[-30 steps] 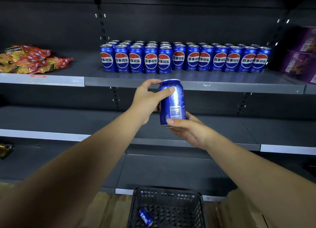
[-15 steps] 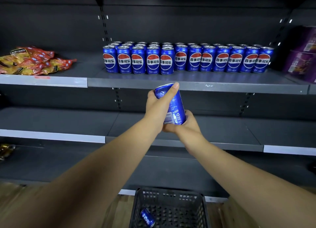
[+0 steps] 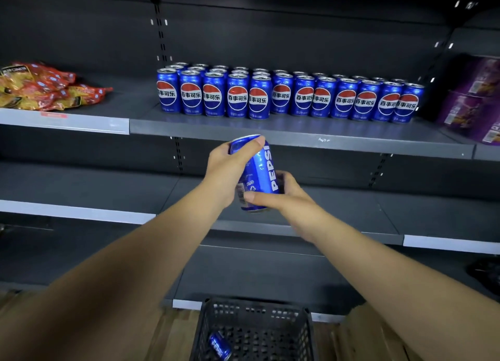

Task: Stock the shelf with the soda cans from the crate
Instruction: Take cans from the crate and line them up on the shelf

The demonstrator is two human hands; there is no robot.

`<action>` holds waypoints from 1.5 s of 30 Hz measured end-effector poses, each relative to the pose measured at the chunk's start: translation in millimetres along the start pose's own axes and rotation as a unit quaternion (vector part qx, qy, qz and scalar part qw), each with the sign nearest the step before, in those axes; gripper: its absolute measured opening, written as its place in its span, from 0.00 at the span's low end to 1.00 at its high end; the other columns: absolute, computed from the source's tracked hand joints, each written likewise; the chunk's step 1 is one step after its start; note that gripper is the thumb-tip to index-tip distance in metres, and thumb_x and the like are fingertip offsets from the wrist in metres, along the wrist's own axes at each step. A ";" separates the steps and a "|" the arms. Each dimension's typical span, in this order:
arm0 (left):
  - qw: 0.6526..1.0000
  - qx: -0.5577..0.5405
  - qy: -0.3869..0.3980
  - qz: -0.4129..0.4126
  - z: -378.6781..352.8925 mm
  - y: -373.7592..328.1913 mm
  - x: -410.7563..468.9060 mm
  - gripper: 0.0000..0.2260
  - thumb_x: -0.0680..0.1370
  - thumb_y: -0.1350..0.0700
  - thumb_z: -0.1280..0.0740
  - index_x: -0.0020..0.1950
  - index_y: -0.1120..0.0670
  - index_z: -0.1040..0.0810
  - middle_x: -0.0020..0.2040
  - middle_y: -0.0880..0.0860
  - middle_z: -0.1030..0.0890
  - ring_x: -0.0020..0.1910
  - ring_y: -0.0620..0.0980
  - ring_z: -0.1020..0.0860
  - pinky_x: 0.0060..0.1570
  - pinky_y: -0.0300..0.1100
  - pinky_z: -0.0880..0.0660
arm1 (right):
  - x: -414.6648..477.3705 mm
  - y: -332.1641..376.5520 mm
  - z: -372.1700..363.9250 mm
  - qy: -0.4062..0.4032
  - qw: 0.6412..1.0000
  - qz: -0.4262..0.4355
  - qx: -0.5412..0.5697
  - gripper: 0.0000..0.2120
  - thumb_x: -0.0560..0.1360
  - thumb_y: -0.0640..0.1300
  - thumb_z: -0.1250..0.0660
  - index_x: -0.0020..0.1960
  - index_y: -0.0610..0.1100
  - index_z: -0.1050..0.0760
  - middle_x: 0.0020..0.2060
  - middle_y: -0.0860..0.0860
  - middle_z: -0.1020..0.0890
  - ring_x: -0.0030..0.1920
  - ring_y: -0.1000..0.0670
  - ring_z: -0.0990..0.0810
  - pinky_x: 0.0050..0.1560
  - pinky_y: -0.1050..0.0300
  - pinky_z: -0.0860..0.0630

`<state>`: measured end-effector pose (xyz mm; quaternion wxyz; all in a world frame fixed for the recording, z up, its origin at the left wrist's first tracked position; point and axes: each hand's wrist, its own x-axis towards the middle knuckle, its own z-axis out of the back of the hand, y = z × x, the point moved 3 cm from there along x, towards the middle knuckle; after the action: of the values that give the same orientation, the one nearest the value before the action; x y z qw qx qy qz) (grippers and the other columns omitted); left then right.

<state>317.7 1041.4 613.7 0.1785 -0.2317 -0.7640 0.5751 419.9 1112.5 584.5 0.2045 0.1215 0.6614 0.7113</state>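
Just below the front lip of the stocked shelf (image 3: pixel 297 134), one blue soda can (image 3: pixel 257 171) is up in the air, held between both hands and touching nothing else. It's tilted, top leaning left, with the white PEPSI lettering running up its right side.

The left hand (image 3: pixel 224 168) has the upper half: its fingers curl round the far side and one digit lies along the top rim. The right hand (image 3: pixel 286 195) takes the lower half, with the thumb laid across the front near the base and the fingers wrapped behind. Both are firm grips with no slack.

Up on the shelf above the can stands the block of cans (image 3: pixel 281 98), all upright and packed side by side several rows deep, with their red, white and blue logos facing out. The leftmost few in front stand a touch nearer the edge than the rest. There's bare shelf between the block and the lip.

Left of the block, well apart from it, lies a heap of red and yellow snack bags (image 3: pixel 43 87). Hard against the right end of the block are the purple packs (image 3: pixel 476 101), stacked.

Behind the hands runs the lower shelf (image 3: pixel 405 211), dark grey.

Down at the bottom of the view, between the forearms, the black mesh crate (image 3: pixel 270 316) sits on the wooden floor (image 3: pixel 173 333). One last can (image 3: pixel 219 345) lies on its side in the crate's near left corner.
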 end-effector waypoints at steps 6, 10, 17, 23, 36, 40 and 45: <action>0.998 -0.017 0.053 0.027 -2.0 -2.2 -1.5 0.06 0.74 0.55 0.30 0.42 0.56 0.23 0.32 0.50 0.17 0.31 0.47 0.19 0.34 0.40 0.22 | 5.8 -3.7 -1.7 0.137 0.981 -0.065 0.123 0.29 0.57 0.37 0.25 0.58 0.41 0.25 0.47 0.47 0.17 0.48 0.49 0.19 0.63 0.52 0.27; 0.996 -0.014 0.058 0.061 0.6 -3.3 -0.7 0.06 0.74 0.54 0.31 0.46 0.56 0.24 0.36 0.52 0.17 0.34 0.49 0.19 0.39 0.42 0.21 | 6.8 -5.7 -7.3 0.098 0.988 -0.063 0.105 0.38 0.50 0.43 0.23 0.60 0.40 0.26 0.45 0.47 0.16 0.47 0.49 0.18 0.61 0.50 0.25; 0.998 0.017 0.041 0.037 -1.2 -10.3 -2.4 0.19 0.71 0.49 0.27 0.56 0.56 0.27 0.49 0.54 0.17 0.45 0.52 0.18 0.47 0.47 0.21 | 5.8 0.7 -10.7 0.009 1.000 -0.003 0.014 0.16 0.64 0.35 0.25 0.49 0.44 0.25 0.41 0.49 0.18 0.41 0.50 0.20 0.50 0.55 0.22; 0.997 -0.018 -0.074 0.018 -9.1 -10.5 -15.5 0.19 0.68 0.45 0.25 0.49 0.52 0.27 0.44 0.53 0.18 0.40 0.50 0.18 0.43 0.45 0.19 | 1.3 4.9 -15.5 -0.046 0.997 0.025 -0.061 0.30 0.59 0.40 0.22 0.58 0.41 0.30 0.50 0.46 0.18 0.47 0.49 0.19 0.49 0.55 0.20; 0.997 -0.050 0.052 -0.004 -16.7 -34.0 -21.4 0.08 0.72 0.53 0.29 0.45 0.56 0.23 0.31 0.51 0.18 0.29 0.47 0.19 0.33 0.40 0.21 | -13.3 20.9 1.5 0.114 0.992 0.002 0.053 0.30 0.58 0.41 0.26 0.60 0.47 0.28 0.53 0.51 0.18 0.51 0.52 0.20 0.55 0.59 0.24; 0.995 -0.050 0.082 0.005 -18.4 -32.4 -24.1 0.09 0.73 0.52 0.30 0.47 0.56 0.23 0.33 0.52 0.17 0.31 0.48 0.19 0.34 0.40 0.21 | -15.1 15.6 0.0 0.102 0.991 0.015 0.091 0.29 0.53 0.40 0.24 0.54 0.45 0.23 0.46 0.50 0.17 0.47 0.50 0.19 0.59 0.52 0.24; 0.998 -0.026 0.039 -0.037 -12.2 -29.9 -22.9 0.07 0.73 0.52 0.30 0.47 0.53 0.23 0.36 0.49 0.17 0.35 0.45 0.19 0.39 0.40 0.21 | -12.8 17.0 -2.9 0.049 0.996 0.025 0.070 0.23 0.58 0.40 0.27 0.53 0.45 0.24 0.42 0.50 0.16 0.43 0.50 0.18 0.54 0.53 0.22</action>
<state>338.8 1031.4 645.6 0.2233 -0.2305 -0.7792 0.5384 427.8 1103.4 602.3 0.1451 0.1172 0.7154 0.6734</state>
